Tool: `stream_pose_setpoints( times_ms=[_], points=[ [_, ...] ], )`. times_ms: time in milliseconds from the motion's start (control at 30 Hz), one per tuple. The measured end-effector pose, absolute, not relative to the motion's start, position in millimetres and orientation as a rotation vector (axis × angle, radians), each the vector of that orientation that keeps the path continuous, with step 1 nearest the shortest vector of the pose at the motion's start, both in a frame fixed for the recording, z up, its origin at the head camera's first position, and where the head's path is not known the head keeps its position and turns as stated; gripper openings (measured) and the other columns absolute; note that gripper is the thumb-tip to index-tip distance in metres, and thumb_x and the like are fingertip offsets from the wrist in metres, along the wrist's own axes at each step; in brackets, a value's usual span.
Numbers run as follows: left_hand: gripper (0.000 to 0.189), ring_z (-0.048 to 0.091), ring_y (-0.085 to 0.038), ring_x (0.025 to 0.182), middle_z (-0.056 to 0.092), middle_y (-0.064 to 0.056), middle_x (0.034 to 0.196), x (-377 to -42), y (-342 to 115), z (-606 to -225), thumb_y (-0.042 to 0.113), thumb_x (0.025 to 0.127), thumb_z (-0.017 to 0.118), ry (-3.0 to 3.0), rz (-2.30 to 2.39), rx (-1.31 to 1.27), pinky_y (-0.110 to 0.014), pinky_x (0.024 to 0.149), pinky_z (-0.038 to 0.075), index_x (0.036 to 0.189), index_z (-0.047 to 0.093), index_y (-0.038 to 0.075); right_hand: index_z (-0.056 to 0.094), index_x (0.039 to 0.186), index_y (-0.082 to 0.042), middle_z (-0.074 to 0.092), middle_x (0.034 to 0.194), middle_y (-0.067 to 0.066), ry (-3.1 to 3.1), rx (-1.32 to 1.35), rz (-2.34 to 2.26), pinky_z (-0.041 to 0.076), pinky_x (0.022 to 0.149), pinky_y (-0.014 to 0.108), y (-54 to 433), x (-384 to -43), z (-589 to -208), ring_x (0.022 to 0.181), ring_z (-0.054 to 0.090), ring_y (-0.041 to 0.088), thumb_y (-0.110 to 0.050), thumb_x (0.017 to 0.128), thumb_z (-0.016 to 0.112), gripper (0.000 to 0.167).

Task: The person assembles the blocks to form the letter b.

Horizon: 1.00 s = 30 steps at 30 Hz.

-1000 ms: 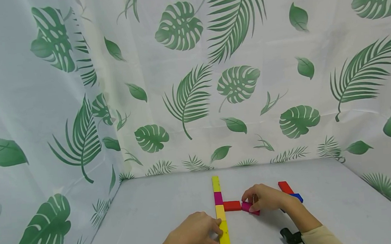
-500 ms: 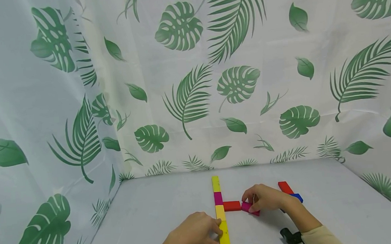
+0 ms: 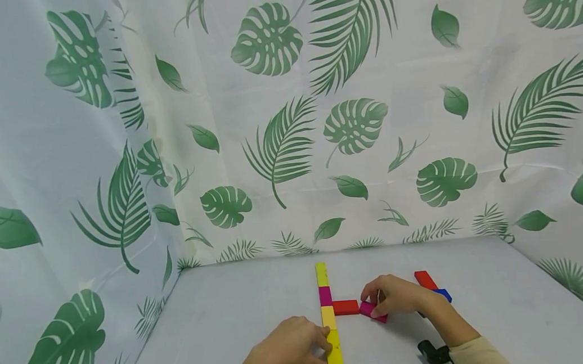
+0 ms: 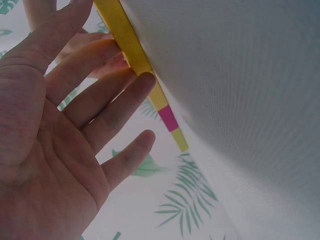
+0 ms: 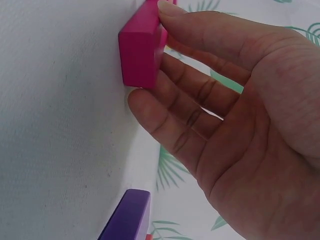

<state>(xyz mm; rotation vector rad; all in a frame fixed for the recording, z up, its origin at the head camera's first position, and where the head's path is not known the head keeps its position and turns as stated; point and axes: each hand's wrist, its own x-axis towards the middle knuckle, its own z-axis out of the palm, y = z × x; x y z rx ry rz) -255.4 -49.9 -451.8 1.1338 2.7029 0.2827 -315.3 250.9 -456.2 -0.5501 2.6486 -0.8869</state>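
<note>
Right hand (image 3: 396,296) gripping magenta block (image 3: 374,311); left hand (image 3: 294,344) laid against yellow block (image 3: 336,359).
Head view: the magenta block sits aslant at the right end of a red block (image 3: 346,307), which runs from a straight multicoloured row (image 3: 326,296); the yellow block forms that row's near end, and a blue block (image 3: 444,295) lies beyond the right forearm. Left wrist view: fingers extended and loosely spread, some tips along the row's side (nothing gripped). Right wrist view: the thumb presses the magenta block, fingers around its opposite side (a pinch); a purplish block (image 5: 127,215) shows below.
</note>
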Motion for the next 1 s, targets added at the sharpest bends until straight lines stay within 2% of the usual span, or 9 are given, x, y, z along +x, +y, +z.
stream_pose_setpoints(
  times_ms=[267, 367, 533, 767, 900, 1000],
  points=[
    [0.034, 0.065, 0.004, 0.101, 0.072, 0.017, 0.128, -255.2, -49.3, -451.4, 0.053, 0.079, 0.087, 2.698, 0.289, 1.103, -0.019, 0.086, 0.05, 0.109, 0.082, 0.038, 0.073, 0.125, -0.013, 0.067, 0.095, 0.0, 2.676, -0.606, -0.889, 0.061, 0.076, 0.035, 252.2, -314.6, -453.5, 0.086, 0.061, 0.019, -0.018, 0.088, 0.083, 0.039],
    [0.034, 0.065, 0.005, 0.1, 0.072, 0.017, 0.128, -255.2, -49.3, -451.5, 0.053, 0.079, 0.088, 2.698, 0.292, 1.098, -0.019, 0.085, 0.05, 0.109, 0.082, 0.038, 0.071, 0.128, -0.012, 0.067, 0.097, -0.001, 2.742, -0.623, -0.874, 0.059, 0.073, 0.029, 254.3, -314.7, -451.8, 0.086, 0.061, 0.019, -0.022, 0.091, 0.081, 0.039],
    [0.035, 0.064, 0.005, 0.1, 0.072, 0.017, 0.128, -254.7, -50.3, -451.2, 0.053, 0.077, 0.088, 2.702, 0.29, 1.128, -0.018, 0.084, 0.049, 0.109, 0.082, 0.038, 0.069, 0.131, -0.01, 0.069, 0.108, 0.006, 2.892, -0.691, -0.881, 0.054, 0.071, 0.022, 263.3, -318.9, -450.7, 0.091, 0.06, 0.016, -0.023, 0.093, 0.078, 0.041],
    [0.036, 0.065, 0.005, 0.103, 0.072, 0.015, 0.129, -253.1, -52.1, -450.6, 0.052, 0.076, 0.09, 2.708, 0.291, 1.166, -0.017, 0.084, 0.048, 0.108, 0.082, 0.037, 0.067, 0.135, -0.011, 0.068, 0.126, 0.01, 3.061, -0.698, -0.9, 0.055, 0.081, 0.034, 277.9, -320.1, -447.7, 0.107, 0.063, 0.029, -0.026, 0.094, 0.078, 0.045],
    [0.036, 0.065, 0.005, 0.103, 0.072, 0.015, 0.129, -253.5, -52.1, -451.0, 0.053, 0.076, 0.089, 2.707, 0.293, 1.171, -0.018, 0.085, 0.049, 0.108, 0.082, 0.037, 0.066, 0.136, -0.008, 0.068, 0.127, 0.012, 3.125, -0.664, -0.902, 0.056, 0.083, 0.042, 284.2, -319.4, -446.2, 0.108, 0.063, 0.031, -0.026, 0.093, 0.079, 0.048],
    [0.036, 0.065, 0.005, 0.102, 0.072, 0.015, 0.129, -254.0, -51.9, -451.1, 0.053, 0.077, 0.089, 2.706, 0.295, 1.171, -0.017, 0.084, 0.048, 0.109, 0.082, 0.037, 0.066, 0.137, -0.007, 0.067, 0.129, 0.015, 3.149, -0.638, -0.883, 0.056, 0.084, 0.043, 289.1, -320.1, -446.2, 0.109, 0.063, 0.033, -0.028, 0.094, 0.078, 0.049]
  ],
)
